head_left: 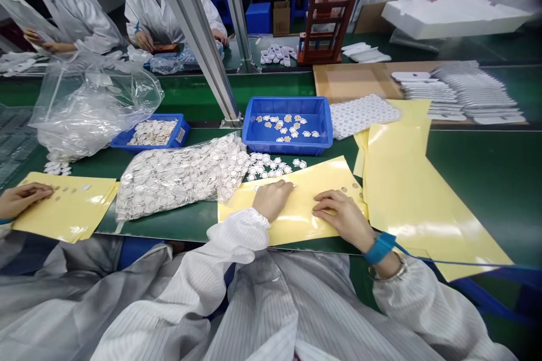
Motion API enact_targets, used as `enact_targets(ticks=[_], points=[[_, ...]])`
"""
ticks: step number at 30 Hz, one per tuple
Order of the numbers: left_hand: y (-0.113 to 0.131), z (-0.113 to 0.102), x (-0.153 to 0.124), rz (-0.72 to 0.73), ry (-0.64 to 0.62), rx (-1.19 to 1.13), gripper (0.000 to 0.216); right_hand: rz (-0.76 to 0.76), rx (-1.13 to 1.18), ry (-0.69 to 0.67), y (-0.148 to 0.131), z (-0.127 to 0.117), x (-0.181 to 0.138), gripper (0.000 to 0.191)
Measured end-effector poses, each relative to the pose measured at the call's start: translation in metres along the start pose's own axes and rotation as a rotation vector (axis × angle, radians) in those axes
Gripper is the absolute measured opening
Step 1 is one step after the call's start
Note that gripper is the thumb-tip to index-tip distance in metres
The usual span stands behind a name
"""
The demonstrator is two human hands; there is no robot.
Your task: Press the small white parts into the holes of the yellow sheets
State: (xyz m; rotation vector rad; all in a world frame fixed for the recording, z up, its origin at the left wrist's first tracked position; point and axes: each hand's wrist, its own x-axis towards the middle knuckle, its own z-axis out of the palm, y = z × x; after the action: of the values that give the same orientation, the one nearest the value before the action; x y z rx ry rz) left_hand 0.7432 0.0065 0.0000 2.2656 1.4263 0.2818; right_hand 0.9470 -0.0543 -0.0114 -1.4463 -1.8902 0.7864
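A yellow sheet (305, 220) with a glossy surface lies at the table's front edge, under both hands. My left hand (273, 198) rests over its middle, fingers bent and pressed together near its upper part; what they pinch is hidden. To the right, my right hand (341, 214) is curled over the same sheet with thumb and fingertips nearly meeting, any held piece too small to make out. Several round brownish discs (344, 189) sit by the sheet's right end. Small white cut-out pieces (271, 166) are scattered just beyond the sheet. A blue band circles my right wrist.
Beyond stands a blue tray (288, 148) with loose pieces. A full plastic bag of pieces (169, 180) lies left, near a smaller blue bin (180, 138). More yellow sheets (406, 180) lie right. At far left, a co-worker's hand (25, 200) touches another sheet. A metal post (203, 34) rises behind.
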Motion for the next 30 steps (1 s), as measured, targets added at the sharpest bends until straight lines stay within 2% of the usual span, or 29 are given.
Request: enact_targets(ticks=[2, 6, 9, 13, 18, 24, 30], points=[[0.001, -0.005, -0.001, -0.039, -0.016, -0.232, 0.032, 0.006, 0.006, -0.012, -0.001, 0.0, 0.0, 0.012], [0.003, -0.014, -0.003, -0.205, -0.229, -0.77, 0.033, 0.029, 0.051, -0.031, 0.001, 0.0, 0.002, 0.009], [0.002, -0.015, -0.004, -0.346, -0.295, -0.981, 0.025, 0.043, 0.06, -0.012, 0.003, 0.001, 0.002, 0.008], [-0.001, -0.013, -0.004, -0.412, -0.301, -1.062, 0.026, 0.066, 0.07, -0.042, 0.003, -0.002, 0.004, 0.013], [-0.002, -0.011, -0.004, -0.379, -0.289, -1.064, 0.028, 0.161, 0.287, -0.078, -0.004, -0.006, 0.017, 0.022], [-0.004, -0.007, -0.004, -0.321, -0.294, -1.019, 0.027, 0.184, 0.456, -0.008, -0.017, 0.017, 0.039, 0.025], [-0.007, -0.004, -0.003, -0.298, -0.308, -1.016, 0.028, 0.189, 0.464, -0.006, -0.017, 0.028, 0.044, 0.021]])
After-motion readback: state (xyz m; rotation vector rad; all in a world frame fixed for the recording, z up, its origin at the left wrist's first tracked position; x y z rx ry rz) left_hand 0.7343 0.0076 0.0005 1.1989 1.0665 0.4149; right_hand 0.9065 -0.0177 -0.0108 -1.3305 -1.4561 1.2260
